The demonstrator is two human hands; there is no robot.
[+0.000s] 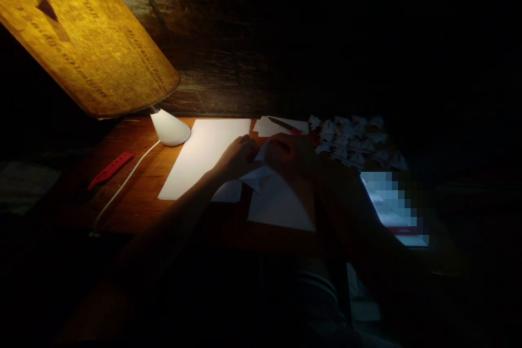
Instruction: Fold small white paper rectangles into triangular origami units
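Between my two hands is a piece of folded white paper (261, 175), its creased points showing below the fingers. My left hand (241, 153) is closed on its left side, fingers curled. My right hand (290, 153) pinches the paper from the right, mostly in shadow. Beneath the folded paper lies a flat white sheet (277, 209) near the table's front edge. A larger stack of white paper (204, 163) rests to the left, partly under my left forearm.
A lamp (169, 128) with a printed shade lights the wooden table (134, 185). Left lies a red-handled tool (112, 169) beside the lamp's white cord. Scissors (285, 125) lie on small paper pieces (263, 128). Several folded paper shapes (350, 141) and a lit screen (387, 206) are right.
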